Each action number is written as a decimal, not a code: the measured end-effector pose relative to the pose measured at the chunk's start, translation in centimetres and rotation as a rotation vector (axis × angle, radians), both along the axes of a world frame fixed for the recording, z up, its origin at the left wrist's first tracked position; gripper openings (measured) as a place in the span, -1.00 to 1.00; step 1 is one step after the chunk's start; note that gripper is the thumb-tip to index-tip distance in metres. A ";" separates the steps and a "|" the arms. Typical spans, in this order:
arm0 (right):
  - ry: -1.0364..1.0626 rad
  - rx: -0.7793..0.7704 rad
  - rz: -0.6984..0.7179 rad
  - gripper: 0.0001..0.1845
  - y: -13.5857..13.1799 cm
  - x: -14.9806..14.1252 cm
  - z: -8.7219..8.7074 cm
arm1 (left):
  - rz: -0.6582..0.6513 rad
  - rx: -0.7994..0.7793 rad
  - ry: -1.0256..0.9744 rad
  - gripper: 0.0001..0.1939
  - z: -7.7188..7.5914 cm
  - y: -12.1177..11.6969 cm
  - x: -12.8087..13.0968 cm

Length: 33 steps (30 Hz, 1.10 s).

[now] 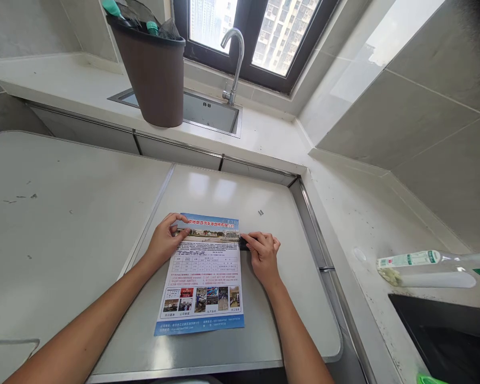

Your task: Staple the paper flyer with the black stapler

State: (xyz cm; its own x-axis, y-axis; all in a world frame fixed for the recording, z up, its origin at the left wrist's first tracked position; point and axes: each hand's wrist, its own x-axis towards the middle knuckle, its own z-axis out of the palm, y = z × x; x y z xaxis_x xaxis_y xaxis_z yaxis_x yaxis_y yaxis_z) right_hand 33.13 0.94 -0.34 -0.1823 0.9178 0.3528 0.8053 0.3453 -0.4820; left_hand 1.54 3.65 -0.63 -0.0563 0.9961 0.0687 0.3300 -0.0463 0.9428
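A printed flyer (210,272) with blue bands, rows of text and small photos lies on the light table. At its upper left edge, my left hand (167,237) is closed on the paper between thumb and fingers. My right hand (263,253) is closed around a small black object (243,244) at the flyer's upper right edge. Most of that object is hidden under my fingers, so its kind does not show. Two tiny grey metal strips (260,213) lie on the table beyond my right hand.
A brown bin (156,74) stands on the counter, partly over the sink (212,114) with its faucet (234,64). On the right counter, a clear plastic bottle (432,266) lies on its side near a black panel (448,336). Dark scraps (33,196) dot the table's left side.
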 end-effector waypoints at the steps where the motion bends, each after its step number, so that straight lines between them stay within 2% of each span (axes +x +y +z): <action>1: -0.002 -0.001 -0.003 -0.58 0.0 0.0 0.0 | 0.000 -0.001 -0.009 -0.78 -0.1 0.0 0.0; 9: -0.025 -0.015 -0.002 -0.58 0.0 -0.1 -0.1 | 0.015 -0.007 -0.026 -0.76 -0.4 0.0 0.0; 19: -0.173 0.026 -0.033 -0.39 -0.5 -0.9 -0.3 | 0.040 -0.059 0.018 -0.75 0.2 -0.1 0.0; 25: -0.272 0.034 -0.046 -0.33 -0.8 -1.6 -0.2 | 0.039 -0.074 0.014 -0.72 -0.3 -0.1 0.0; 29: -0.346 0.063 -0.039 -0.27 -1.0 -1.9 -0.1 | 0.035 -0.066 0.062 -0.73 -0.6 0.0 -0.2; 33: -0.322 0.080 -0.050 -0.29 -1.0 -2.0 -0.4 | 0.038 -0.026 0.135 -0.71 -0.5 0.0 -0.2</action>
